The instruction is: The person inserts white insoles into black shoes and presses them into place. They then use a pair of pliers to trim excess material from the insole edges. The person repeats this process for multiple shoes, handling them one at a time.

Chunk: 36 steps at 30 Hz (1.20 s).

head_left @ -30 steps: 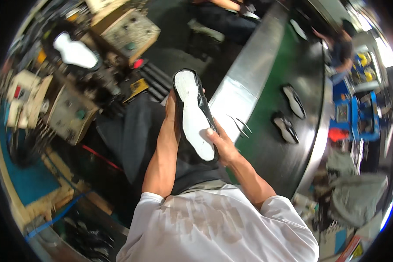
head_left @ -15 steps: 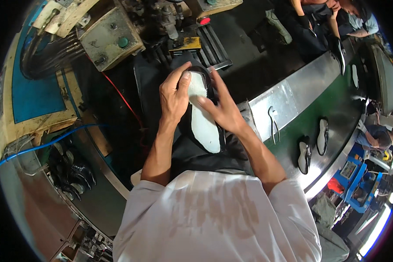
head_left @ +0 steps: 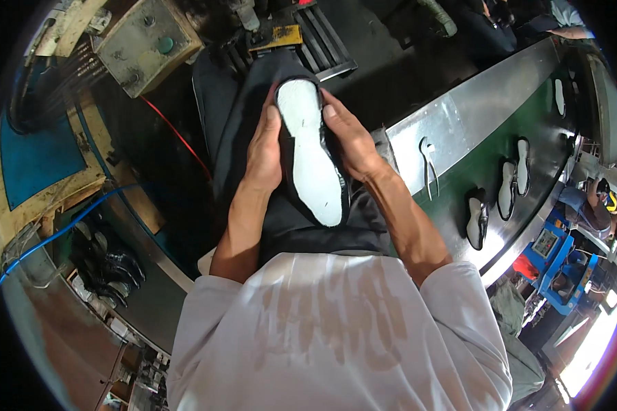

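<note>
The person sits with a black shoe (head_left: 308, 154) laid on the lap, its white bottom (head_left: 310, 164) turned up toward the head, which keeps that face open to sight and touch. Both hands are clamped on it, 1 to each side. The left hand (head_left: 264, 154) grips the left edge with the thumb pressed on the white face near the toe; the right hand (head_left: 349, 144) wraps the right edge, fingers curled over the black upper. Held this way, the shoe is braced against the dark trousers (head_left: 253, 123) and cannot twist.

Just to the right runs a metal tabletop (head_left: 459, 116), with a pair of pliers (head_left: 428, 168) lying within easy reach of the right hand. Beyond its rim, a green conveyor belt (head_left: 493, 154) carries 4 more shoes, sole-up and spaced apart. Farther ahead stands a beige machine box (head_left: 147, 44).
</note>
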Each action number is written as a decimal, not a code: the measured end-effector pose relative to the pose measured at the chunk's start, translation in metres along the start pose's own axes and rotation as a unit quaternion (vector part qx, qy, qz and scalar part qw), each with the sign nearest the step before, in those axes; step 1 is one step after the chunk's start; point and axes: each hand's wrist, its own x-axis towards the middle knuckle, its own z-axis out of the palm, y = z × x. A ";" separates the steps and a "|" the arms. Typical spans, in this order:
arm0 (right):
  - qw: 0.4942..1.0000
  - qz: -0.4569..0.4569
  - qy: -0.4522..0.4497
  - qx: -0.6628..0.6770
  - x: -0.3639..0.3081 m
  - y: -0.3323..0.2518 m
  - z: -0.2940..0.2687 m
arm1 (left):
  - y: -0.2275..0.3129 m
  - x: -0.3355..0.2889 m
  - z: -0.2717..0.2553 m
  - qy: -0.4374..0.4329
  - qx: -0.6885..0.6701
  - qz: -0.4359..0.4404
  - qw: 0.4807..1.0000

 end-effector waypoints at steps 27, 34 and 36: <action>0.753 -0.339 0.001 -0.564 -0.035 -0.034 0.032 | 0.155 -0.038 0.009 -0.116 0.141 0.135 0.974; 0.745 -0.361 -0.022 -0.560 -0.032 0.005 0.020 | 0.127 -0.061 -0.005 -0.069 0.280 0.147 0.946; 0.785 -0.280 -0.045 -0.550 -0.032 -0.006 0.020 | 0.126 -0.058 -0.005 -0.067 0.285 0.145 0.945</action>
